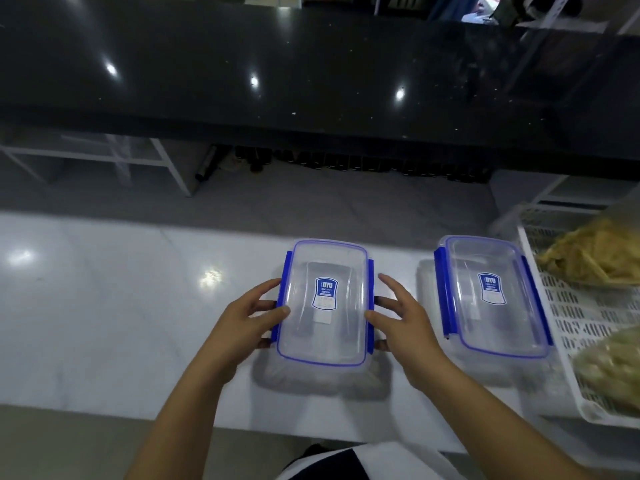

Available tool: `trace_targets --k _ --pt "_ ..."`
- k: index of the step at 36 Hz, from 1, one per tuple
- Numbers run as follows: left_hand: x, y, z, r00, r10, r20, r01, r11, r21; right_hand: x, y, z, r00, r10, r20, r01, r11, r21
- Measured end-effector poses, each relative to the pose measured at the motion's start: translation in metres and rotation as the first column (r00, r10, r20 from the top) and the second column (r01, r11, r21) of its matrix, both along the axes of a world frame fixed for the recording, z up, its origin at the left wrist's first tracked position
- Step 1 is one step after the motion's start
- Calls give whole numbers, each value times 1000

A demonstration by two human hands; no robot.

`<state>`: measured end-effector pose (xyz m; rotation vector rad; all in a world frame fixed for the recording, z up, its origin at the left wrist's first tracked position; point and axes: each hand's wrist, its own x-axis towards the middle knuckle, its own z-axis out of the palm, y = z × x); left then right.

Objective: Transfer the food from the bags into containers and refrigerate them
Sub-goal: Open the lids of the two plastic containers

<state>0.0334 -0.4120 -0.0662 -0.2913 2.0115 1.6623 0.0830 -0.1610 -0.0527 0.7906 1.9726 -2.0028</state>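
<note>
A: Where are your hands just now?

B: Your left hand (254,315) is on the left side of the near container (323,303), thumb lying on the lid's edge and fingers curled round the blue clip there. Your right hand (398,318) is at the right side, thumb touching the lid's rim beside the other blue clip, fingers spread and fairly straight; I can't tell whether they press the wall.

A: And the container itself?

B: It sits on the white bench (121,306), lid on, clear with a blue label on top. It looks empty.

A: What lies to your right?

B: A second container (491,296) of the same kind, lid on, just beside a white slotted basket (568,317). In the basket lie two bags of food (595,258), one farther and yellowish, one nearer and greenish.

A: Beyond the bench?

B: A dark glossy counter (311,64).
</note>
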Motion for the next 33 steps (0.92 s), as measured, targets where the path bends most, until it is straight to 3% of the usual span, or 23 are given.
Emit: trace_targets --k 6,22,33 --pt "7 -25 -5 991 108 77 -116 987 111 -11 -4 -2 996 39 84 -24 984 -175" --pt "4 -21 -5 988 149 44 -153 983 103 -33 4 -4 990 107 97 -84 973 -215" --pt "2 -23 -10 978 189 86 -198 974 109 -28 11 -29 985 33 171 15 963 -270"
